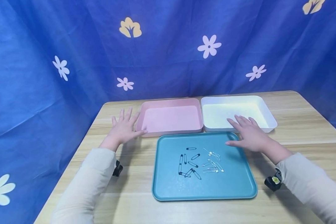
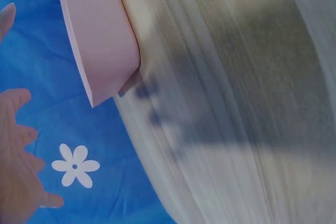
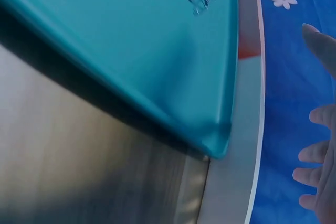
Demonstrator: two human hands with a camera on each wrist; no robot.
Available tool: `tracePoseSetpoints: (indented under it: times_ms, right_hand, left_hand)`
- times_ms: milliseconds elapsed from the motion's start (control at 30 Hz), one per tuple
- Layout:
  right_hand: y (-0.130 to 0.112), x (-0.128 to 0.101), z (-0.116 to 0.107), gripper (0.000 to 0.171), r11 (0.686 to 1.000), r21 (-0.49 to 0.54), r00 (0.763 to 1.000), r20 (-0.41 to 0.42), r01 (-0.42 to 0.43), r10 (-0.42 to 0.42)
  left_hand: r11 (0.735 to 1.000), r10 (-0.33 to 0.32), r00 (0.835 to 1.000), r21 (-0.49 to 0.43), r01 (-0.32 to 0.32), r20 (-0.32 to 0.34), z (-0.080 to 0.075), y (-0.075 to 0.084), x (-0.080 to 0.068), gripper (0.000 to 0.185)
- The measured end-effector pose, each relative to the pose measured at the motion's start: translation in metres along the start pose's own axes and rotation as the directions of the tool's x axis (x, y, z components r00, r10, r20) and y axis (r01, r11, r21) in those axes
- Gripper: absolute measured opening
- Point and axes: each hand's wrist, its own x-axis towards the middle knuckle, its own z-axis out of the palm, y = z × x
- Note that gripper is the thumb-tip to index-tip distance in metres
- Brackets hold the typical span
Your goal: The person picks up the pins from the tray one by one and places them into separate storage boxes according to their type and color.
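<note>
My left hand (image 1: 123, 128) hovers with spread fingers beside the left end of a pink tray (image 1: 170, 119), holding nothing. Over the right part of a teal tray (image 1: 168, 189) and the front of a white tray (image 1: 217, 113), my right hand (image 1: 249, 135) is held out, fingers spread and nothing in them. Several black safety pins (image 1: 193, 164) lie scattered left of the teal tray's middle. Close to their right is a loose group of silver safety pins (image 1: 212, 165). In the right wrist view a few silver pins (image 3: 198, 1) show near the top.
The pink and white trays stand side by side at the back of the wooden table (image 1: 134, 199), just behind the teal tray. A blue flowered cloth (image 1: 168, 62) hangs behind the table and down its left side. A small black device (image 1: 273, 183) sits at my right wrist.
</note>
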Motion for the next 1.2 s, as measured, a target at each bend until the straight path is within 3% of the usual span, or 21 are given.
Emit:
tracePoseSetpoints:
  times_ms: [467,733,1200]
  right_hand:
    - [-0.018,-0.001,0.016,0.089,0.997,0.027,0.996,0.053,0.067,-0.068]
    - [-0.024,-0.001,0.024,0.083,0.985,0.067,0.985,0.056,0.157,-0.161]
    - [-0.03,0.0,0.038,0.074,0.974,0.187,0.98,0.121,0.131,-0.155]
  left_hand:
    - [1.0,0.016,1.0,0.001,-0.016,0.01,0.008,0.006,0.012,0.092]
    - [0.999,0.036,0.999,0.011,-0.037,0.028,0.013,0.009,0.016,0.089]
    - [0.997,0.067,0.994,-0.036,-0.064,0.084,0.024,0.01,0.024,0.09]
